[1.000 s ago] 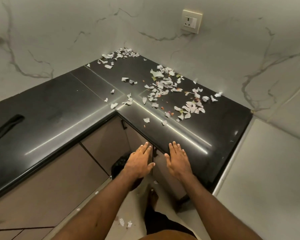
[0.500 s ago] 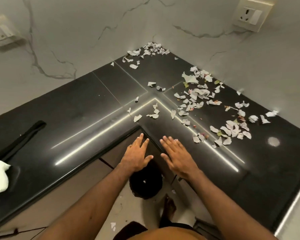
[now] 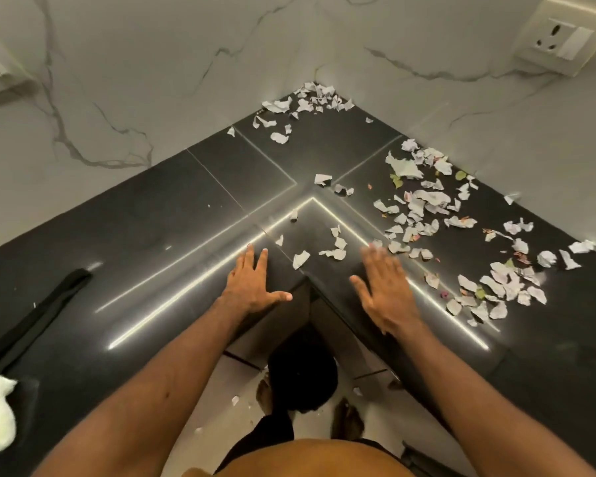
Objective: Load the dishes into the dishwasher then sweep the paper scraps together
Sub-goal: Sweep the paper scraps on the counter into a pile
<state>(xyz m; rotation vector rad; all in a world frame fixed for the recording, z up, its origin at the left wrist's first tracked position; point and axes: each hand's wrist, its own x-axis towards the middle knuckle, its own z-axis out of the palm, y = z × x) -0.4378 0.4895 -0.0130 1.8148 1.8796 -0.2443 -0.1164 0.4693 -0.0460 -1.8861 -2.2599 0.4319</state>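
Paper scraps (image 3: pixel 424 208): head view, sole entry. Torn white pieces are strewn over the black countertop (image 3: pixel 172 235), thickest along its right arm beside the wall, with a smaller heap in its far corner and a few loose bits near its inner notch; not yet gathered. Left hand (image 3: pixel 252 287): flat, fingers straight, palm down on the countertop left of the notch, holding nothing. Right hand (image 3: pixel 382 287): likewise flat and empty, right of the notch, fingertips blurred, just short of the nearest scraps; judged posed to rake pieces inward. Against half a second earlier: hands lay close together at the notch; now they sit apart and further onto the countertop
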